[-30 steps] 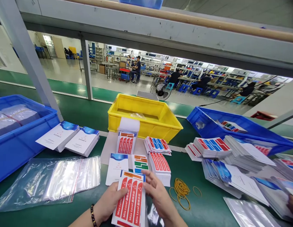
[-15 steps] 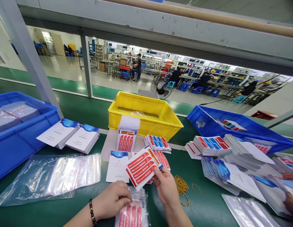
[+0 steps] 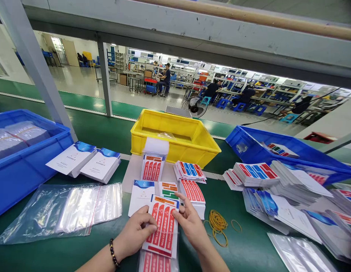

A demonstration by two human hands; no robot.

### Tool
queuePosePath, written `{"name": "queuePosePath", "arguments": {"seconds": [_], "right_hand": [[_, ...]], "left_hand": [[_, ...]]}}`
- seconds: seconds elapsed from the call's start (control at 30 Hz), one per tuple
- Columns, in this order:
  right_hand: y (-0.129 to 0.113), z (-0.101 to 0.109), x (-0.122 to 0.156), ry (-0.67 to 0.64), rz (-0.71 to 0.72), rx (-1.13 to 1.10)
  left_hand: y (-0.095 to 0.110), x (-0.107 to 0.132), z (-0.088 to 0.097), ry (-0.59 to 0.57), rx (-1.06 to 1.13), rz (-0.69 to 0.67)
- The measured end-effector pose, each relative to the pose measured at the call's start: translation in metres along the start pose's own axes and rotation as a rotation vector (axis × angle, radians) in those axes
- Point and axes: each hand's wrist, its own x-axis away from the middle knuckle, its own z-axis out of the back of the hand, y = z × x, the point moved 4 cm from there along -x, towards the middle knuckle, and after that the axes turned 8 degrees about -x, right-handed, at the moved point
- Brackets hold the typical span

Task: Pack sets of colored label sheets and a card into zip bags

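Observation:
A small set of sticker sheets (image 3: 162, 230) with red stripes, an orange strip and a blue edge is between my two hands in front of me. My left hand (image 3: 136, 233) has curled fingers at the left edge, its thumb over the face. My right hand (image 3: 192, 226) grips the right edge with the thumb, index finger raised near the top corner. Under the lower end lies a clear plastic bag (image 3: 157, 263) with red striped sheets inside. Beyond the hands are a white-and-blue booklet (image 3: 139, 200), an orange-and-green sticker sheet (image 3: 169, 189) and a stack of red sticker sheets (image 3: 192, 192).
Ahead stands a yellow bin (image 3: 175, 149); blue bins (image 3: 28, 158) (image 3: 280, 151) flank it. Clear bags (image 3: 79, 209) and booklet stacks (image 3: 100, 166) lie left. Rubber bands (image 3: 217, 223), red-and-blue sticker stacks (image 3: 256, 173) and booklets (image 3: 288, 215) lie right. Several people work in the background.
The sticker sheets have come down toward me, turned more upright, and now lie over the bag. My left hand has moved from the bag to their edge. Another person's hands at far right are mostly gone.

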Motion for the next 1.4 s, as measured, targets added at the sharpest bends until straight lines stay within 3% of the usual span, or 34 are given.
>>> {"name": "queuePosePath", "arguments": {"seconds": [0.17,0.3,0.4,0.53,0.73,0.93,1.13,1.4], "right_hand": [[-0.009,-0.007,0.003,-0.198,0.089,0.443],[-0.007,-0.012,0.007,-0.337,0.003,0.5],[-0.002,-0.011,0.01,-0.311,-0.105,0.475],[0.001,-0.011,0.011,-0.24,-0.117,0.347],[0.01,-0.007,0.009,-0.199,-0.193,0.358],[0.01,-0.008,0.007,-0.136,-0.124,0.408],[0.004,-0.003,0.007,-0.147,-0.185,0.356],[0.005,0.0,0.007,-0.151,-0.189,0.347]], "left_hand": [[0.001,-0.002,0.001,0.081,0.053,-0.028],[0.001,-0.002,0.001,0.088,0.082,-0.025],[-0.005,-0.003,-0.003,0.027,0.199,0.105],[-0.012,-0.003,-0.005,0.008,0.181,0.259],[-0.012,-0.002,-0.003,0.04,0.099,0.21],[-0.01,-0.002,-0.004,0.012,0.134,0.217],[-0.015,0.0,-0.003,0.014,0.186,0.27],[-0.005,-0.001,0.002,0.001,0.159,0.187]]}}
